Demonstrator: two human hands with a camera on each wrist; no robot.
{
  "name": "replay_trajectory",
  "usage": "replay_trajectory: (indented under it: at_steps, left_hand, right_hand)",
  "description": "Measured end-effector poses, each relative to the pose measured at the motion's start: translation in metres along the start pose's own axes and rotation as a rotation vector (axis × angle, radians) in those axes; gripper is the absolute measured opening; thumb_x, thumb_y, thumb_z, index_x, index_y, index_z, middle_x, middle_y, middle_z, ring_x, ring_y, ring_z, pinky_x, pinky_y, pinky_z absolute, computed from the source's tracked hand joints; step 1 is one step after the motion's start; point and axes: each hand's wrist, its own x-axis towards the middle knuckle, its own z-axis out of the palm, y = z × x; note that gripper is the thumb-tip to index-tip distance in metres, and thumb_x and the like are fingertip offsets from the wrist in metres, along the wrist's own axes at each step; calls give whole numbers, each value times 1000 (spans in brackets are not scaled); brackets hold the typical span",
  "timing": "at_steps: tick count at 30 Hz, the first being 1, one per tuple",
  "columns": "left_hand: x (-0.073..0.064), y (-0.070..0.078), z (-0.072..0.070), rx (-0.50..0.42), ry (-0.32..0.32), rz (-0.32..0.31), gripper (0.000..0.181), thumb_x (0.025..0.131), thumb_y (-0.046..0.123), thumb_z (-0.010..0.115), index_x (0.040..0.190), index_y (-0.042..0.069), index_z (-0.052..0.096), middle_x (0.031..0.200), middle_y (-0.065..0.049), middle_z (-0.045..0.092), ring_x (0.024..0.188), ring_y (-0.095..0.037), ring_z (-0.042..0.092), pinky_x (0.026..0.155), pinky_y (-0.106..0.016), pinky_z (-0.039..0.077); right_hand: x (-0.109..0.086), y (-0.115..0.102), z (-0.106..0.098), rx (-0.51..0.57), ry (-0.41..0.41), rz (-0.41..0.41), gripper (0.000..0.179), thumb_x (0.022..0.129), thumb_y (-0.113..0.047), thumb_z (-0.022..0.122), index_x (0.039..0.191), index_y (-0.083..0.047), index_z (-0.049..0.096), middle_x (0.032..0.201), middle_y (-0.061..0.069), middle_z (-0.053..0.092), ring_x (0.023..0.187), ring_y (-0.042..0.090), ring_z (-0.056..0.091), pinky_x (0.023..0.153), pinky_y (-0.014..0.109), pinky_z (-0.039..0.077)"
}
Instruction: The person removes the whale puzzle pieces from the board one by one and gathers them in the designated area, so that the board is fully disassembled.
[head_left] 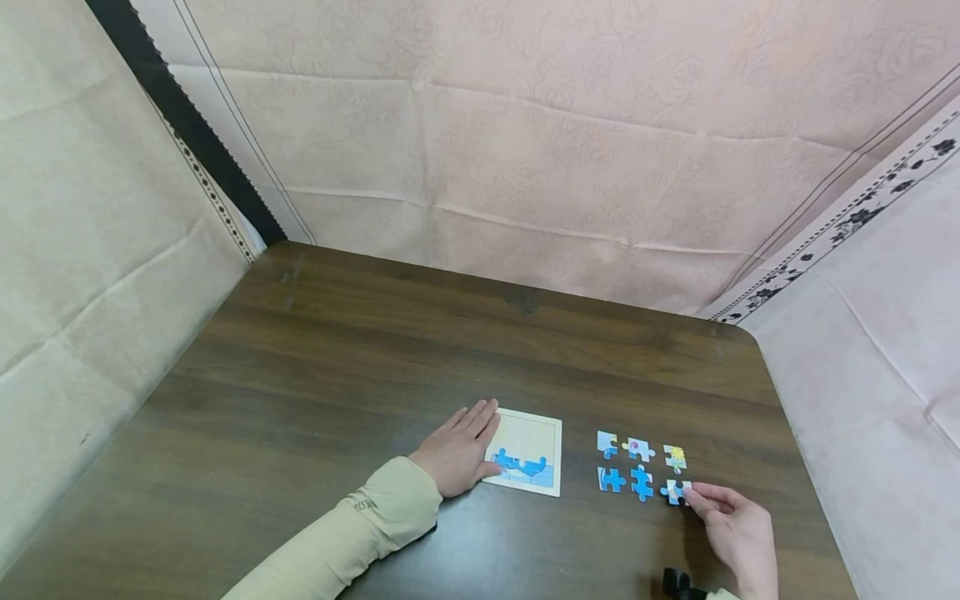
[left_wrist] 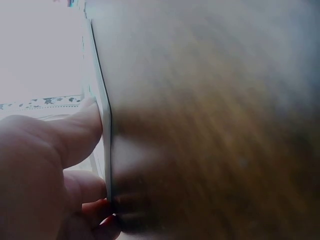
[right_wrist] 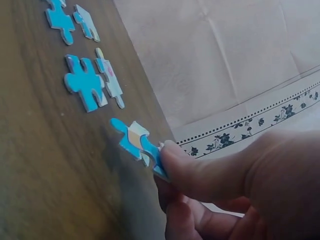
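A square puzzle board (head_left: 527, 432) with a pale frame lies on the table, blue pieces fitted along its bottom. My left hand (head_left: 457, 452) rests on the board's left edge, fingers extended and thumb at the lower corner; in the left wrist view the thumb (left_wrist: 82, 131) lies along the pale rim. To the right, my right hand (head_left: 737, 529) pinches a jigsaw piece (right_wrist: 134, 139) between thumb and fingertips. That piece is blue with cream and orange patches, and tilts in the right wrist view. Beside it lie several loose pieces, including a blue one (head_left: 641, 483) and a yellow-patterned one (head_left: 675, 457).
The dark wooden table (head_left: 360, 350) has rounded far corners. Pale patterned cloth (head_left: 525, 150) hangs behind it and at both sides. A small black object (head_left: 677, 582) sits by the right wrist at the near edge.
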Motion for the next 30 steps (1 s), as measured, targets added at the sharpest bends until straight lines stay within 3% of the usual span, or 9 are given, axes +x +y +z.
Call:
replay_trajectory:
  at_steps: [12,30]
  left_hand:
    - [0,-1,-1,1,9,15,74,99,52,45,152,3,28,161,-12,16,148,-26,15,118,-41,20]
    - [0,0,1,-5,5,3,75,99,53,45,153,4,26,162,-11,14,148,-24,12,118,-40,17]
  right_hand:
    - [-2,1,6,0,3,-62,31,88,-25,71,104,2,71,75,-1,67,70,11,54,59,24,40]
    - [1,4,12,-67,19,-96,26,89,-24,70,99,0,72,74,1,68,68,14,55,62,30,39]
